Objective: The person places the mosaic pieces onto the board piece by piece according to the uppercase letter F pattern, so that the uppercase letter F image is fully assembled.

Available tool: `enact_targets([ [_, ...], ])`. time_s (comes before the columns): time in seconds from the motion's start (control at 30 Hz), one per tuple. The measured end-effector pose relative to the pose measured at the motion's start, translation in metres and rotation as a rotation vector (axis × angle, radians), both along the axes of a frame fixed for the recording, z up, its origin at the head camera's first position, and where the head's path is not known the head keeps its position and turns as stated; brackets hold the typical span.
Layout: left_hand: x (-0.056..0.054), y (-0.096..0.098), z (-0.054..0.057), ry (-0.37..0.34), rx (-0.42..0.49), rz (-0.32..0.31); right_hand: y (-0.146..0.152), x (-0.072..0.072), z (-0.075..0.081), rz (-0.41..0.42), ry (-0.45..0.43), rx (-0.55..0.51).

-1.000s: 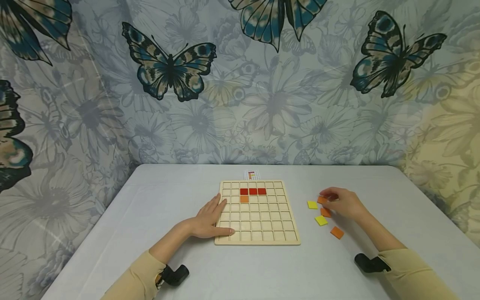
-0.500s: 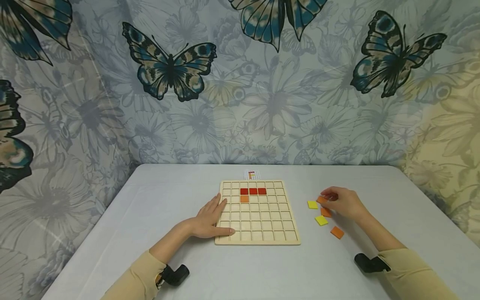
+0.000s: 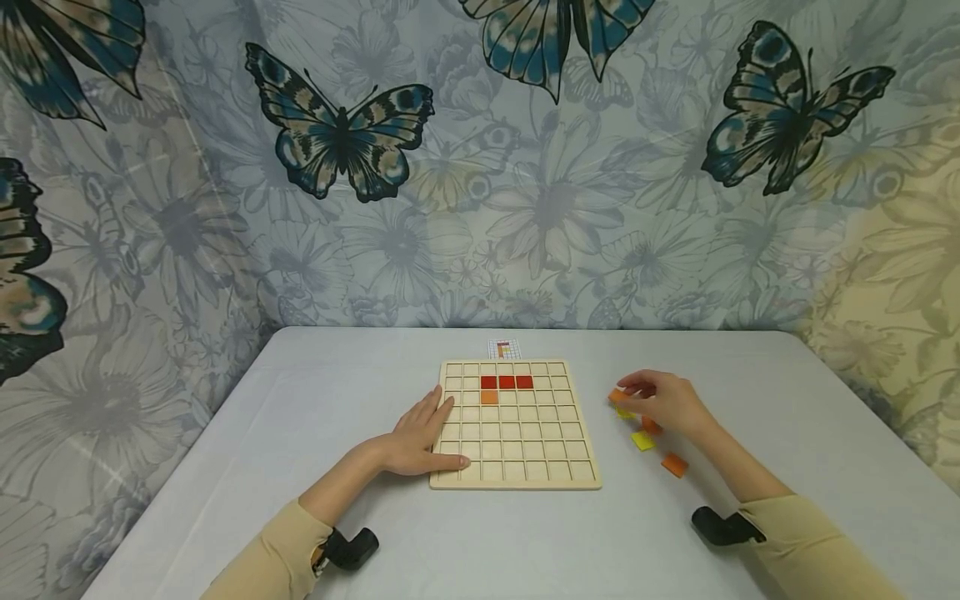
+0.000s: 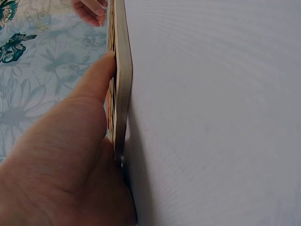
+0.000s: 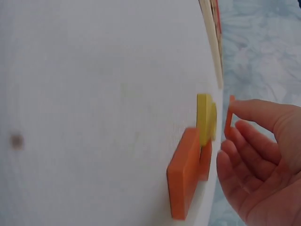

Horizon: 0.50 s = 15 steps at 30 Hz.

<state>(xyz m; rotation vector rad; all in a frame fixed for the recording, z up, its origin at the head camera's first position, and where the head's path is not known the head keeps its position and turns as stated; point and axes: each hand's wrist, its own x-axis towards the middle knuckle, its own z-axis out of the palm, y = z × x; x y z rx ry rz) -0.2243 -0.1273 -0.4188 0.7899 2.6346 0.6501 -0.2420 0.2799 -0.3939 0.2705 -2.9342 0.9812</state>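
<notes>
My right hand (image 3: 663,400) pinches an orange square tile (image 5: 229,116) between thumb and fingers, lifted off the table in the right wrist view. Below and around it lie two yellow tiles, the nearer one (image 3: 642,441) in plain sight, and two more orange tiles, one (image 3: 674,465) closest to me. The hand partly covers the others. My left hand (image 3: 411,442) rests with spread, straight fingers on the left edge of the wooden grid board (image 3: 525,477), thumb over its lower left corner. Three red tiles (image 3: 507,382) sit in a row on the board, with an orange tile (image 3: 489,397) under the leftmost.
A small printed pattern card (image 3: 503,349) lies just behind the board. White cloth covers the table (image 3: 337,367), and a butterfly-print curtain (image 3: 555,250) hangs behind it. Each wrist carries a black camera mount, such as the left one (image 3: 350,550).
My right hand has picked up the orange tile and carried it leftward, over the farther yellow tile. The left hand and the board stay put.
</notes>
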Motion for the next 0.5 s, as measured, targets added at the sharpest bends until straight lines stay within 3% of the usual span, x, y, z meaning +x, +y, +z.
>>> enact_targets([
  [0.5, 0.001, -0.002, -0.001, 0.004, 0.028, -0.023, -0.033, -0.006, -0.003, 0.04, -0.028, -0.048],
])
